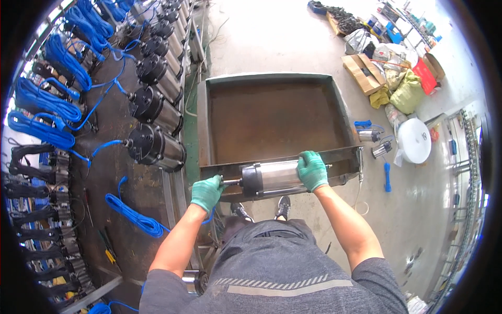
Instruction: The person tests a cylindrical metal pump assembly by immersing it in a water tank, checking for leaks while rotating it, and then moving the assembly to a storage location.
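Observation:
A steel cylindrical motor with a black end cap (272, 178) lies level across the near side of a metal tank (203, 118). My right hand (312, 170), in a green glove, is wrapped over the steel body near its right end. My left hand (206, 191), gloved the same way, closes round the thin stem or cable end that sticks out of the black cap. A bit of blue cable shows below my left hand. A thin shaft tip pokes out past my right hand. The motor's underside is hidden, so I cannot tell whether it rests on the tank's edge.
On the left, a workbench (104, 193) carries a row of similar motors (157, 146) and blue cable coils (42, 131). Pliers (110, 251) lie there too. Right of the tank are small motors (368, 135), a white reel (414, 140), sacks (406, 93) and a cardboard box (363, 75).

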The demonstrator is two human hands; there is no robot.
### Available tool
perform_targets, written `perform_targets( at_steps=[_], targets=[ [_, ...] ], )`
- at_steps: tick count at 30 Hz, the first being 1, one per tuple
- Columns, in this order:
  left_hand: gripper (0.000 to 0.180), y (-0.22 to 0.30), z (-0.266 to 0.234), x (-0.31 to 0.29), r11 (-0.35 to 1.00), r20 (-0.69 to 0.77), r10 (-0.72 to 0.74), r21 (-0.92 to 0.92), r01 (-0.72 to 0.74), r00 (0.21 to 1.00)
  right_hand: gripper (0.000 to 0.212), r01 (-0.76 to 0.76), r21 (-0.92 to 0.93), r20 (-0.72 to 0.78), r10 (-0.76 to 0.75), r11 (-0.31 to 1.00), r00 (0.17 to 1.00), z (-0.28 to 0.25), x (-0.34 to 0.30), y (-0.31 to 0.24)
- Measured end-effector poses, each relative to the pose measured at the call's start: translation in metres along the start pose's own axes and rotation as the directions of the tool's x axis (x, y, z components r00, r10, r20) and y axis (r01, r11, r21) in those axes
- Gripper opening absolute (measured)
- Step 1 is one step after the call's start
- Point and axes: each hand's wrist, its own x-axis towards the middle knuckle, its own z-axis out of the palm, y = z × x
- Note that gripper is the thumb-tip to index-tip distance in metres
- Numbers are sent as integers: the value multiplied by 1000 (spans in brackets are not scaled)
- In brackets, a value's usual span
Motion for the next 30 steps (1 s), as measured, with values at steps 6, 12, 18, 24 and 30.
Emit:
perform_targets(
  at_steps=[6, 12, 18, 24, 30],
  targets=[
    [74, -1, -31, 22, 483, 676, -257, -529, 698, 691, 12, 0, -5, 10, 0, 1000, 1000, 5, 3, 4],
    [47, -8, -18, 22, 16, 805, -204, -567, 824, 557, 13, -32, 35, -12, 33, 999, 999, 0, 1, -2],
    [23, -3, -2, -6, 607, 88, 48, -794, 41, 995, 13, -40, 29, -2, 40, 999, 999, 3, -2, -1],
    [18, -5, -41, 18, 740, 593, -28, -529, 416, 805, 14, -49, 24, 20, 48, 999, 999, 1, 0, -2],
    [34, -15, 1, 5, 981, -55, 149, 131, -141, 987, 14, -48, 20, 17, 48, 999, 999, 2, -2, -1]
  ],
)
